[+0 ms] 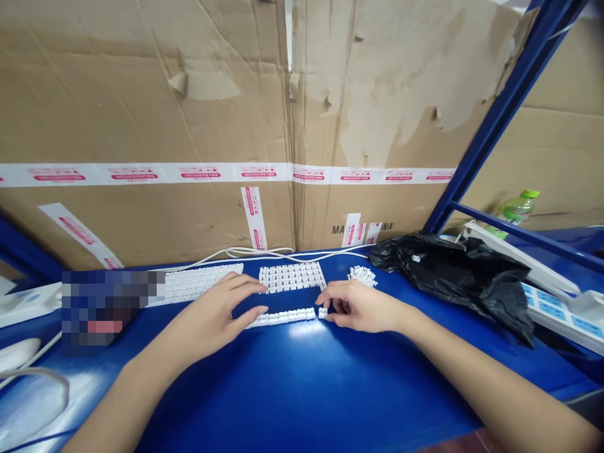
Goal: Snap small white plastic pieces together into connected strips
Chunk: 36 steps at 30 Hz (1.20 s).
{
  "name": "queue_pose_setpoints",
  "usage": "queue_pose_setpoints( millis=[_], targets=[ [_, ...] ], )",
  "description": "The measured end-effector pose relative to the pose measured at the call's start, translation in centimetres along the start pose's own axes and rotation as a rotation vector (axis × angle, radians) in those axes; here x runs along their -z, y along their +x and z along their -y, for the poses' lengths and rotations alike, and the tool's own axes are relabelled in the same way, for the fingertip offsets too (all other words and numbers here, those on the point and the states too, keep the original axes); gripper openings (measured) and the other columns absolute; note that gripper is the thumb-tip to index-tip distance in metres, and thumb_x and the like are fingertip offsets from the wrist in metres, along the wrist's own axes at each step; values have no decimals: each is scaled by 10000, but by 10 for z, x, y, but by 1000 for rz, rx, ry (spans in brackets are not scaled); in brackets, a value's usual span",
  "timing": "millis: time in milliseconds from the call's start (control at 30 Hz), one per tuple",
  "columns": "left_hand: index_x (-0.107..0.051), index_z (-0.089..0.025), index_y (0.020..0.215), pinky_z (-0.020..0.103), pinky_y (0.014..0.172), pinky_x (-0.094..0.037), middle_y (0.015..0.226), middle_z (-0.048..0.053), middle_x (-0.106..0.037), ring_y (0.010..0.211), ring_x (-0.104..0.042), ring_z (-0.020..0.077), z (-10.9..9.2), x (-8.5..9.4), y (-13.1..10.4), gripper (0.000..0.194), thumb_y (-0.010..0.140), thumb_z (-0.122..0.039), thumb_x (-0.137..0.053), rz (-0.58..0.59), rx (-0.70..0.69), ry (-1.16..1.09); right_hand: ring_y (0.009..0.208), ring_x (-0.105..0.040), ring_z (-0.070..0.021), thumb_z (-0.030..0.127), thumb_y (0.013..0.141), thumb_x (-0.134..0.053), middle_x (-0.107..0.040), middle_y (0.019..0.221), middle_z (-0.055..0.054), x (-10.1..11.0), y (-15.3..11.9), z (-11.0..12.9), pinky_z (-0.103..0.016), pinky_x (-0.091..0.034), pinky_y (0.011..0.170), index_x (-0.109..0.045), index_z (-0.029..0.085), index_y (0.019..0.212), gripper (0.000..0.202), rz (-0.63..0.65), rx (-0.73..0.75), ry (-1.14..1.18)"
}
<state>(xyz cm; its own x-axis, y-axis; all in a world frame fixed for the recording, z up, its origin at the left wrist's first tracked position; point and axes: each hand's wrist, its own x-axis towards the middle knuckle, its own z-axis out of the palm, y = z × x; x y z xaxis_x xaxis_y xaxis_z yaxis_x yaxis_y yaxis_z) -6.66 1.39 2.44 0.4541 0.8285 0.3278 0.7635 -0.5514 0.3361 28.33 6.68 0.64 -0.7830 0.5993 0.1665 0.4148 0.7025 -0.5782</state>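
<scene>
Over the left end of a row of small white keycap-like pieces [296, 314], my left hand [221, 311] is open, thumb and fingers apart. Its thumb tip lies at the row and its fingertips reach a larger block of similar white pieces [290, 277]. My right hand [361, 306] is closed, with thumb and fingertips around a small white piece [323, 312] at the row's right end, a narrow gap from the others. Behind my right hand is a heap of tiny white parts [362, 275]. A white keyboard [198, 281] lies partly behind my left hand.
A black plastic bag [453, 274] lies at the right beside a power strip [552, 308]. White cables [264, 253] run along the cardboard [212, 214] at the back. A white mouse [19, 353] and another power strip [28, 303] are at the left. A bottle [519, 207] stands beyond the blue frame.
</scene>
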Motion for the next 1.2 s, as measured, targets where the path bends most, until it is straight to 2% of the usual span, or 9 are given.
queue_pose_setpoints(
  millis=[100,233,367,667,900,1200],
  targets=[
    [-814,-274,1266,452,1056,-553,1277,123,-778,1201,-710,359,3,3,-5,377,1019,-529,-687,85,54,15,746,-694,-156,141,911,-774,-762,1008,-44,-7,-1,-1,-271,-563,673,-746,201,1253,348,-26,-17,36],
    [-824,-290,1274,412,1004,-571,1256,111,-769,1124,-737,335,4,6,-10,410,954,-540,-771,114,81,-54,751,-695,-159,220,924,-817,-745,1009,-42,-12,2,-2,-285,-577,696,-746,202,1240,325,-33,-51,77],
    [-846,-289,1219,386,943,-586,1200,103,-782,1056,-760,323,4,4,-10,396,906,-531,-818,141,82,-96,750,-698,-161,237,948,-807,-753,966,-37,-15,7,-1,-277,-566,690,-764,203,1202,260,-47,-19,74],
    [-786,-238,1284,410,951,-589,1246,111,-734,1067,-744,309,2,-2,-7,419,974,-512,-723,287,125,-42,840,-699,-177,291,940,-856,-760,1077,-54,-19,15,5,-288,-556,755,-777,207,1194,278,-27,-11,37],
    [-765,-231,1301,401,889,-574,1221,107,-699,1000,-731,285,-1,-11,-5,409,1052,-505,-590,310,148,-57,1017,-708,-227,280,998,-804,-724,1108,-73,-30,16,11,-340,-552,921,-799,201,1165,185,-75,44,-48],
    [-777,-249,1150,378,849,-542,1107,82,-709,946,-711,271,-1,-10,-3,337,1075,-461,-526,314,106,-65,976,-708,-220,266,1013,-779,-715,1076,-71,-37,16,15,-322,-562,874,-796,195,1165,168,-117,27,-98]
  ],
)
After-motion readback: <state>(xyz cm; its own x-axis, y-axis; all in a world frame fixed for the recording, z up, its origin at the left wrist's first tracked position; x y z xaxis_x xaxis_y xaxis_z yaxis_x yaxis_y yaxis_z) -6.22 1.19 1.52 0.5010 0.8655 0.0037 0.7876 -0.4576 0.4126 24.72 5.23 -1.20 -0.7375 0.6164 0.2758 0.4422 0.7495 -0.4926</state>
